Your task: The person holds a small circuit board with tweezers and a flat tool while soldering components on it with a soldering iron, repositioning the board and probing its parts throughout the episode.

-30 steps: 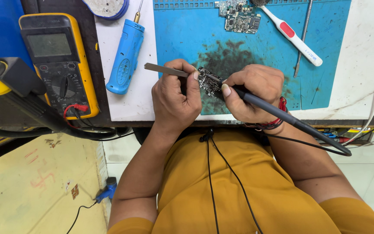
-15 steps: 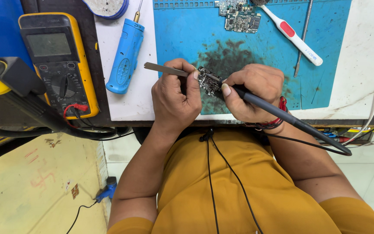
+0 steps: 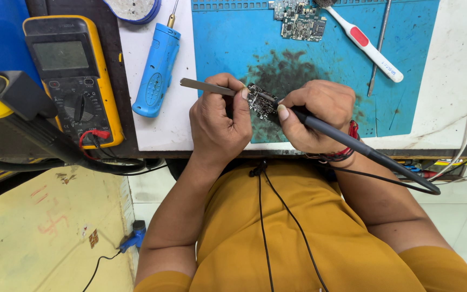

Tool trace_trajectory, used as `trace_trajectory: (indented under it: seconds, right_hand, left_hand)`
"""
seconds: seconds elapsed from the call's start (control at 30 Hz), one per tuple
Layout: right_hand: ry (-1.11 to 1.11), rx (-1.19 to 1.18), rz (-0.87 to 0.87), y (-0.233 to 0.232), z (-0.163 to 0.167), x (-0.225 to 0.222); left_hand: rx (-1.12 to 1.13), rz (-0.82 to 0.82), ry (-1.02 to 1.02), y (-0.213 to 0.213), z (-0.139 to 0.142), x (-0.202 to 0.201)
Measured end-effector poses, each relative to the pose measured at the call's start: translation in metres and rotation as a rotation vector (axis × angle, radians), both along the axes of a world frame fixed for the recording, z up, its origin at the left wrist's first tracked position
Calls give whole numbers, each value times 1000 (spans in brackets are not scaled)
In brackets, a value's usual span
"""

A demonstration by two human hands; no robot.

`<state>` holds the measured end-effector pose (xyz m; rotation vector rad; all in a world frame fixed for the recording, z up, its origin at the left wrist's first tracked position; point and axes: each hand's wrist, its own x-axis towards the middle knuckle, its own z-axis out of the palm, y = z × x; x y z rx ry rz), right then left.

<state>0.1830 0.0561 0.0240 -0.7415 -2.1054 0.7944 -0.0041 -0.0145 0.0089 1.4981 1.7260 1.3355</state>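
Stained blue mat (image 3: 233,43), small dark circuit board (image 3: 260,101), left hand (image 3: 220,121) fingers clamped on tweezers (image 3: 206,86), right hand (image 3: 320,116) gripping soldering iron (image 3: 363,148)

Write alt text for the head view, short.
Two hands work on a small circuit board on a blue mat: the left hand holds tweezers, the right hand a soldering iron. A yellow multimeter lies at the left.

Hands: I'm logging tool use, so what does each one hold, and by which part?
Left hand pinches tweezers near their tip end. Right hand grips the soldering iron on its front grip, pen-style.
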Motion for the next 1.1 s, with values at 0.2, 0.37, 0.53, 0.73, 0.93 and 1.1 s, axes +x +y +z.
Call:
trace_trajectory:
  seconds: [0.2, 0.37, 0.53, 0.73, 0.93, 1.1]
  right_hand:
    - [6, 4, 2, 1, 0, 0]
    - [8, 2, 3, 0, 0, 0]
    - [4, 7, -5, 0, -1, 0]
    - [2, 5, -5, 0, -1, 1]
    - [0, 13, -11, 0, -1, 0]
    - [-2, 6, -12, 0, 0, 0]
  left_hand:
    - [-5, 3, 0, 0, 0, 1]
    - [-9, 0, 0, 0, 0, 0]
    - [3, -4, 10, 0, 0, 0]
    - [-5, 2, -3, 0, 0, 1]
    - [-10, 3, -3, 0, 1, 0]
    - [-9, 5, -3, 0, 1, 0]
